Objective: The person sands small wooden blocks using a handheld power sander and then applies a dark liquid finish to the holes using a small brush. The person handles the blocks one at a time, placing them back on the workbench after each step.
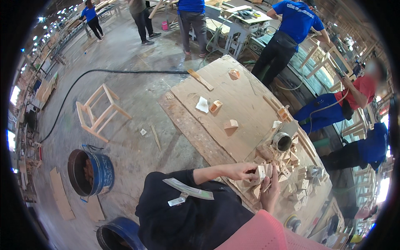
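Over the near part of the table, my left hand [243, 171] pinches a small pale wooden block [261, 171] with drilled holes. My right hand [271, 192] is closed against the block's other side, its fingers curled upward; a second piece of wood may be between them, but I cannot make it out. Around and under my hands lies a heap of similar wooden blocks [301, 193], several with holes. Just beyond the heap, a metal cylinder [282, 142] lies with its round opening toward me.
The cardboard-covered table [216, 137] carries several loose blocks, a white scrap [202, 105] and a wooden strip [201, 80]. On the floor at left are a wooden frame [100, 112], a blue drum [102, 173] and a black hose [125, 71]. Several co-workers stand beyond the table and right.
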